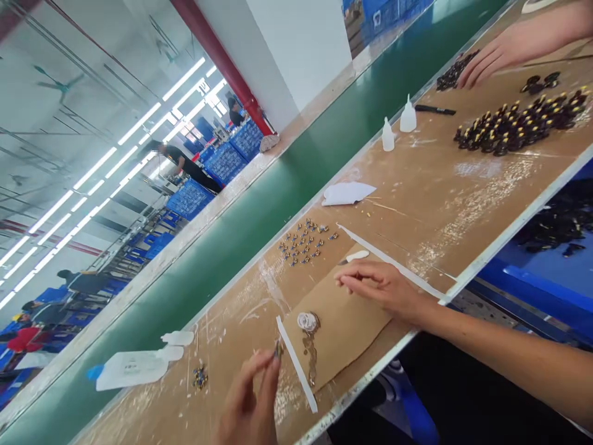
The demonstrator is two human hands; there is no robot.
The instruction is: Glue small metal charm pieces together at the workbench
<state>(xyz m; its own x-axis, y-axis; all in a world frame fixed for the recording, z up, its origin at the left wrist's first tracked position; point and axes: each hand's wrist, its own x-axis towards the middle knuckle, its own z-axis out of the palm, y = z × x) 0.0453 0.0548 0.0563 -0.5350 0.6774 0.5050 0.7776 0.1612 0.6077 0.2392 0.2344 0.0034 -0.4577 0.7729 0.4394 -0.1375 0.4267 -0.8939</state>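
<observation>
My left hand (250, 402) is at the bottom edge, with thumb and forefinger pinched on a small metallic part (278, 349). My right hand (380, 287) lies flat on a loose cardboard sheet (352, 330), fingers stretched out together and holding nothing. A small white piece (356, 255) lies just beyond its fingertips. Between my hands sit a round white cap (307, 321) with a shiny glue smear below it, and a white strip (296, 364). A cluster of several small blue and yellow parts (306, 241) is spread farther out.
Another person's hand (500, 52) rests on dark parts at the top right, near a large pile of black and yellow parts (523, 123). Two white squeeze bottles (388, 135), a black pen (435, 110) and a flat white bottle (130, 369) lie about. A green conveyor belt (259, 216) runs alongside.
</observation>
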